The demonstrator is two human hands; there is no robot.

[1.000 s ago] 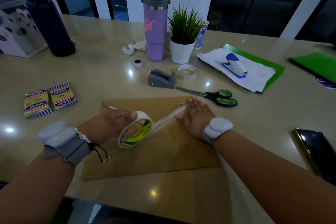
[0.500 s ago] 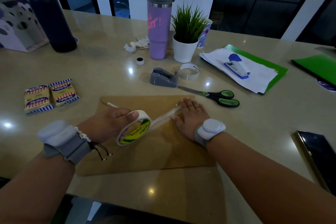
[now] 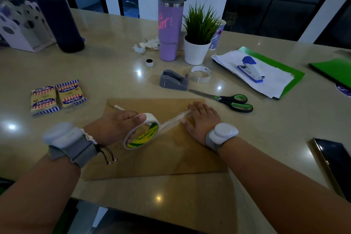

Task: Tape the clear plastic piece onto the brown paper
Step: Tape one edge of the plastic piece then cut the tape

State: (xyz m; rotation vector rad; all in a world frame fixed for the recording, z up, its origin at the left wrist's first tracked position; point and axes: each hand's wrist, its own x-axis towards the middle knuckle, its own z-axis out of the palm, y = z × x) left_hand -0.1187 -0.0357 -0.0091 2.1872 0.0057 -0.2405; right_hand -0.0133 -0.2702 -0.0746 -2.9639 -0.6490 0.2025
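A sheet of brown paper (image 3: 157,159) lies flat on the table in front of me. My left hand (image 3: 117,125) grips a roll of clear tape (image 3: 141,134) with a green and yellow core, held just above the paper. A strip of tape (image 3: 174,119) stretches from the roll up to the right. My right hand (image 3: 202,119) lies flat, fingers spread, pressing the strip's far end near the paper's upper right edge. The clear plastic piece is hard to make out; faint glare shows on the paper under my right hand.
Green-handled scissors (image 3: 233,101) lie just beyond the paper's right corner. Behind it stand a grey tape dispenser (image 3: 173,80), a loose tape ring (image 3: 200,74), a purple tumbler (image 3: 169,30) and a potted plant (image 3: 197,43). Snack packets (image 3: 57,96) lie left, a phone (image 3: 336,161) right.
My left hand has drawn the roll slightly left and toward me, so the strip is a little longer. My right hand stays pressed on the strip's end.
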